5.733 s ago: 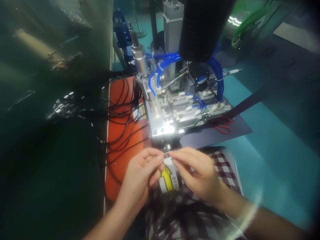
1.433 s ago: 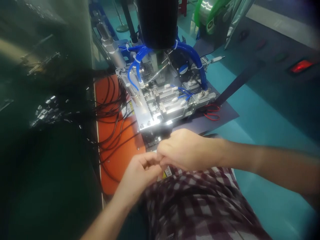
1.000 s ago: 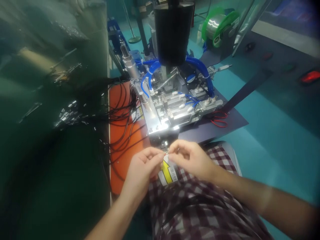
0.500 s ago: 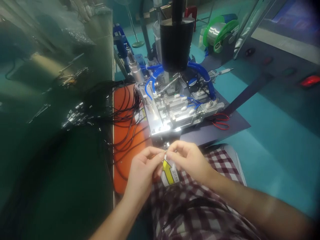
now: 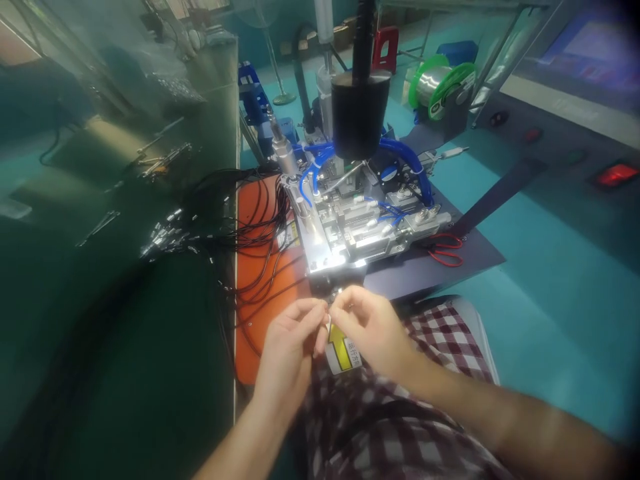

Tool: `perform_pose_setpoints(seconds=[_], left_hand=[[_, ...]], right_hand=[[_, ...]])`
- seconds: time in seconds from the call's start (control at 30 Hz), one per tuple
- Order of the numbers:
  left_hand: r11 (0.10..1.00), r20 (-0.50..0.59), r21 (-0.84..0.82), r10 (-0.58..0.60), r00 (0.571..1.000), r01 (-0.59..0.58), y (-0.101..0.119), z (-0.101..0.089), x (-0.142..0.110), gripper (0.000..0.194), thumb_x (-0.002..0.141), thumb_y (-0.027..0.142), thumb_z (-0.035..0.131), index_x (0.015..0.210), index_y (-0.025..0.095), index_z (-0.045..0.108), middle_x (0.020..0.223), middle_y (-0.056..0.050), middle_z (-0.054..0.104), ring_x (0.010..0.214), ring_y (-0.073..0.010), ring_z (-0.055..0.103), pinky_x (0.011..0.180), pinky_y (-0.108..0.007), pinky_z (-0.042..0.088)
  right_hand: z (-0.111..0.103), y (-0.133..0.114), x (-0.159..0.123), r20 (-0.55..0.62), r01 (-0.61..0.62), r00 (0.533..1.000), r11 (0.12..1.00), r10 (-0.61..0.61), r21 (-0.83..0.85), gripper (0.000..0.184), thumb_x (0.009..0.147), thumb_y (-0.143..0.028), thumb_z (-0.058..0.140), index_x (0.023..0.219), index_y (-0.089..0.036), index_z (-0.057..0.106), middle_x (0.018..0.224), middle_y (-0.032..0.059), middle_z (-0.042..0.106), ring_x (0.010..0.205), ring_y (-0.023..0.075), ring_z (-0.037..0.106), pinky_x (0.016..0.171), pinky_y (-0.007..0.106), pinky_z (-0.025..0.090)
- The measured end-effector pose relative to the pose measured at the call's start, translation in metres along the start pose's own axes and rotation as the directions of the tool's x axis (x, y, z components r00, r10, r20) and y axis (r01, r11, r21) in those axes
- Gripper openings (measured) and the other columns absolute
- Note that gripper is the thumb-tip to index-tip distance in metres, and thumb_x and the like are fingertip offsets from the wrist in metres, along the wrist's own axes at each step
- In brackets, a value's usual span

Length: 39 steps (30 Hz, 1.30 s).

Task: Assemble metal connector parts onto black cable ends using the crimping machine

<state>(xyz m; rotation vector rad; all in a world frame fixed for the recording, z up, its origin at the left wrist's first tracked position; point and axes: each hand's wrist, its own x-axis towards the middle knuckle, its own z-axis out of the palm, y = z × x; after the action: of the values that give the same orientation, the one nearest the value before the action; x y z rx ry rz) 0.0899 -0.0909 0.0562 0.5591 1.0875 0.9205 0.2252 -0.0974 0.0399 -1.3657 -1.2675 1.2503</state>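
Note:
My left hand (image 5: 293, 340) and my right hand (image 5: 375, 333) meet fingertip to fingertip in front of a metal machine (image 5: 360, 233). Both are closed in a pinch on a thin wire (image 5: 329, 322), mostly hidden between the fingers. Just below them shows a white label with a yellow arrow (image 5: 343, 353). Black cables (image 5: 260, 213) with shiny metal ends (image 5: 167, 233) lie to the left, spread across the green table and an orange plate (image 5: 265, 307).
A black extraction nozzle (image 5: 360, 113) hangs over the machine, among blue air hoses (image 5: 407, 153). Behind stand a green wire spool (image 5: 435, 83) and a red stool (image 5: 385, 50). On the right is a control panel with a lit red switch (image 5: 617, 175). A red loop (image 5: 445, 250) lies beside the machine.
My right hand was turned over the left fingertips, then came back to a pinch facing my left hand. The camera view has shifted, showing more of the room behind.

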Motion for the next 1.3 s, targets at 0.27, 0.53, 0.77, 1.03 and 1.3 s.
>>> perform_pose_setpoints(seconds=[0.27, 0.53, 0.77, 1.03, 1.3], left_hand=[[0.998, 0.075, -0.033, -0.047, 0.996, 0.049, 0.004, -0.002, 0.004, 0.026, 0.071, 0.031, 0.072, 0.062, 0.014, 0.054, 0.049, 0.006, 0.046, 0.036, -0.0018, 0.031, 0.041, -0.017, 0.029], [0.984, -0.029, 0.161, 0.083, 0.996, -0.077, -0.001, 0.003, 0.003, 0.021, 0.072, 0.03, 0.075, 0.076, 0.014, 0.063, 0.054, 0.005, 0.05, 0.043, -0.0023, 0.037, 0.045, -0.015, 0.029], [0.947, 0.028, 0.304, 0.098, 0.995, -0.101, 0.003, 0.003, 0.023, 0.023, 0.07, 0.029, 0.076, 0.079, 0.012, 0.062, 0.052, 0.005, 0.05, 0.04, -0.0025, 0.035, 0.04, -0.015, 0.024], [0.55, 0.181, 0.744, 0.382, 0.906, -0.38, 0.001, -0.016, 0.025, 0.008, 0.084, 0.022, 0.059, 0.089, 0.02, 0.064, 0.077, -0.002, 0.063, 0.064, -0.0147, 0.059, 0.061, -0.026, 0.048], [0.052, 0.545, 0.766, 0.475, 0.691, -0.64, -0.003, -0.039, 0.047, 0.026, 0.09, 0.008, 0.046, 0.101, 0.016, 0.068, 0.086, -0.005, 0.057, 0.078, -0.0147, 0.058, 0.069, -0.025, 0.048]], right_hand=[[0.001, 0.0, -0.002, -0.011, 0.325, 0.941, 0.913, -0.338, -0.245, 0.016, 0.086, -0.02, 0.052, 0.071, -0.017, 0.057, 0.062, -0.0013, 0.057, 0.051, 0.0101, 0.047, 0.054, 0.025, 0.036], [-0.007, 0.001, 0.002, -0.038, 0.163, 0.985, 0.974, -0.171, -0.158, 0.012, 0.081, -0.02, 0.056, 0.07, -0.018, 0.055, 0.063, -0.0029, 0.054, 0.054, 0.0101, 0.045, 0.055, 0.025, 0.037], [-0.013, 0.011, 0.014, 0.08, -0.141, 0.989, 0.972, 0.127, 0.188, 0.011, 0.079, -0.023, 0.059, 0.07, -0.016, 0.058, 0.065, -0.0018, 0.056, 0.059, 0.0108, 0.048, 0.055, 0.023, 0.039], [-0.029, 0.02, 0.033, 0.121, -0.212, 0.975, 0.947, 0.187, 0.241, 0.013, 0.076, -0.022, 0.061, 0.066, -0.016, 0.056, 0.061, -0.0045, 0.053, 0.05, 0.0064, 0.038, 0.047, 0.021, 0.03], [-0.031, 0.036, 0.039, 0.159, -0.291, 0.952, 0.934, 0.261, 0.207, 0.016, 0.076, -0.026, 0.063, 0.066, -0.016, 0.057, 0.058, -0.0046, 0.053, 0.046, 0.0056, 0.034, 0.042, 0.021, 0.022]])
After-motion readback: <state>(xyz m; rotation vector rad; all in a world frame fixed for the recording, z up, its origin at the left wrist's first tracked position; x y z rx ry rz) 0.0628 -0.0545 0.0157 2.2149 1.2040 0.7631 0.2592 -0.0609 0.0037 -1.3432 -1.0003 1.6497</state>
